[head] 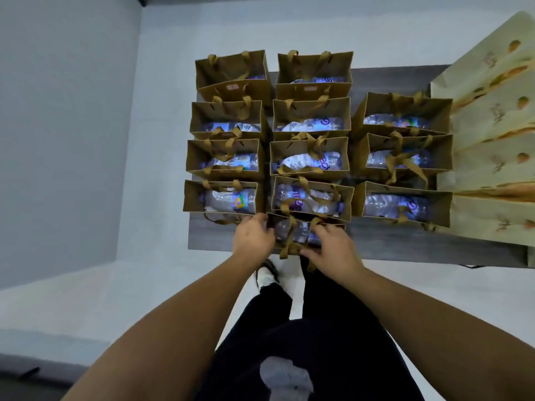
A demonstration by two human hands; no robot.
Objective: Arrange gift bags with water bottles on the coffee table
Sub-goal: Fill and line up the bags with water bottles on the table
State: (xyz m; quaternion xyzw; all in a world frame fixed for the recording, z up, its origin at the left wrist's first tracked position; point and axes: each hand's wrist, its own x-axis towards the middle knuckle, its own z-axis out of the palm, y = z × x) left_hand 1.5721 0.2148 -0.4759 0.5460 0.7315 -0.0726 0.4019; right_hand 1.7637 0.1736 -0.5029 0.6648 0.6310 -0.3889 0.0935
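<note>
The scene is lit dimly and evenly, with a cool cast. Bluish glare is seen on the water bottles (307,162). Around the coffee table (405,241), straight lines are bowed by wide-angle distortion; detail is softened throughout.

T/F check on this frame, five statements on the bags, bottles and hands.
1. Both hands are on the nearest bag of the middle column. True: the left hand holds its left side, and the right hand is at its near right edge and handles.
2. The right column holds five brown bags. False: it holds three; the nearest is here.
3. The bags' water bottles stand upright. False: they lie flat, like this bottle.
4. Pale printed bags lie at the table's right end. True.
5. The coffee table is white. False: it is dark grey.
</note>
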